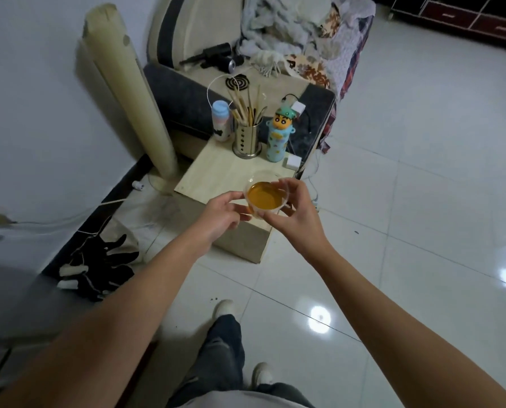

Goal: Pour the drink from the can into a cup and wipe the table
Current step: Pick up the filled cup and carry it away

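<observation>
A clear plastic cup [265,198] filled with an amber drink is held above the front edge of the small pale wooden table [216,175]. My left hand [220,214] holds its left side with the fingertips. My right hand [297,207] curls round its right side and rim. A can [233,65] lies on the sofa seat behind the table, its open end facing the camera. No cloth or wipe can be told apart in view.
At the table's back stand a pastel bottle [221,120], a metal holder with chopsticks [246,139], a cartoon flask [278,136] and a white charger [293,162]. A tall fan [134,92] stands to the left. Gloves [104,266] lie on the floor. Cables hang on the right.
</observation>
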`<move>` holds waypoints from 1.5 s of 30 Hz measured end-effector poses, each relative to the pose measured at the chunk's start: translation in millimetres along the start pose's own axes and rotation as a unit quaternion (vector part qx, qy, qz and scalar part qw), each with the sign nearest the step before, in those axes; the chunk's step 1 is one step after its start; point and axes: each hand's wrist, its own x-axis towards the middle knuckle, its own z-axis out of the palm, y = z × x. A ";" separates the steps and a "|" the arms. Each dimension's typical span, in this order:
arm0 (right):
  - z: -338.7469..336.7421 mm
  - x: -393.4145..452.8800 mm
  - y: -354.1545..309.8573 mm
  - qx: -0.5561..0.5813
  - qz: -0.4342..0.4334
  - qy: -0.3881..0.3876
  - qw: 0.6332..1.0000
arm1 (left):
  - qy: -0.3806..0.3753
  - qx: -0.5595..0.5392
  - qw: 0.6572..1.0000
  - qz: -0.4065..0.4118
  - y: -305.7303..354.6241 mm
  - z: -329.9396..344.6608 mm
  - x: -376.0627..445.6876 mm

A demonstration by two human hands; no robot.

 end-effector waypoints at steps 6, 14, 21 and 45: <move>13.6 58.3 5.8 0.006 0.024 0.038 0.999 | -0.012 0.052 0.999 0.008 21.2 -22.3 65.6; 27.7 124.4 43.7 0.016 0.054 0.058 0.997 | -0.038 0.062 0.997 0.000 14.6 -29.8 145.7; 45.9 172.3 124.8 0.027 0.071 0.042 0.996 | -0.004 0.047 0.999 -0.001 -38.0 -16.7 225.6; 111.9 246.3 299.6 0.038 0.098 0.047 0.993 | 0.008 0.116 0.990 0.084 -169.4 -6.0 379.7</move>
